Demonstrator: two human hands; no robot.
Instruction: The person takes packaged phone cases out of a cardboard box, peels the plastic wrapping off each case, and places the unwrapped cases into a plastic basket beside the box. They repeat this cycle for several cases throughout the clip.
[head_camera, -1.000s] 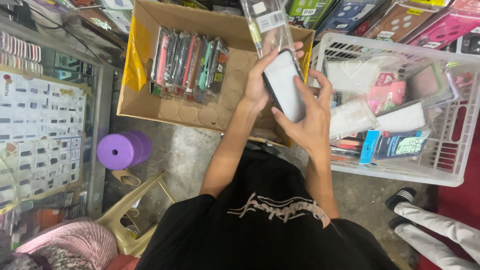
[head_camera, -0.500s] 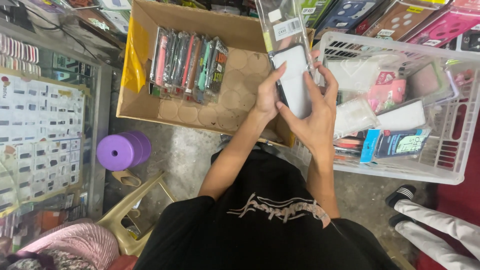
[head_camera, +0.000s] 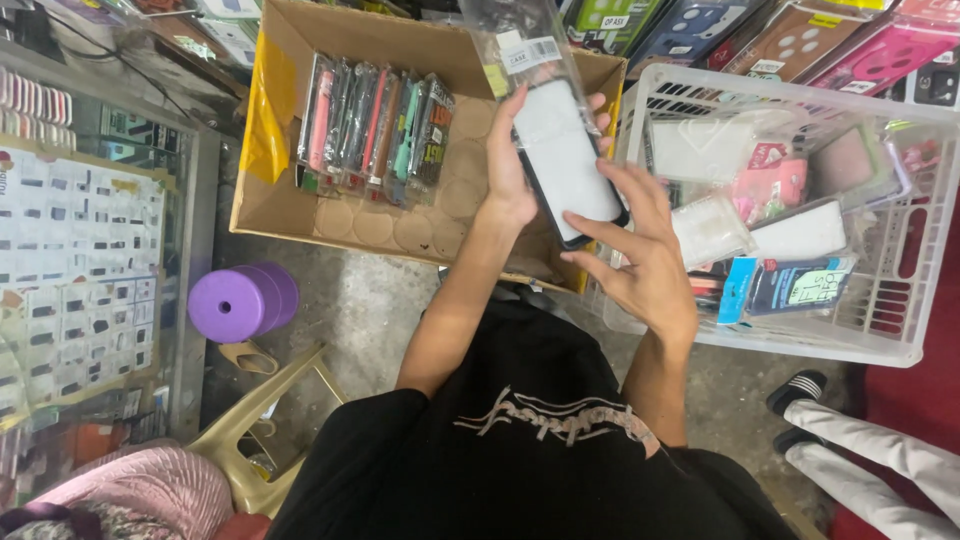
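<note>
Head view, looking straight down. I see both hands raised at upper centre of the frame, over the gap between two containers.

Left hand (head_camera: 507, 165): closed around the left edge of a phone case in a clear plastic sleeve (head_camera: 562, 160), thumb side hidden behind it, fingertips showing at its right edge. The sleeve's upper end, with a white label, sticks up past the hand toward the top of the frame.

Right hand (head_camera: 645, 262): fingers spread wide, thumb and forefinger touching the lower right corner of the same case; the rest of the fingers stand off it. So the case is carried mainly by the left hand and steadied by the right (contact at the lower end is partly hidden, so I cannot tell how firm it is).

The case itself is white with a dark rim, tilted, its lower end pointing toward lower right.

Surroundings: a cardboard box (head_camera: 290, 210) at upper left, with a row of packaged cases (head_camera: 375, 130) standing on edge in its left part. A white plastic basket (head_camera: 900, 330) at right holds loose cases, pink, clear and blue among them. A purple roll (head_camera: 238, 302) lies on the concrete floor at left. At lower right, another person's legs in light trousers with a dark sandal (head_camera: 797, 388).
</note>
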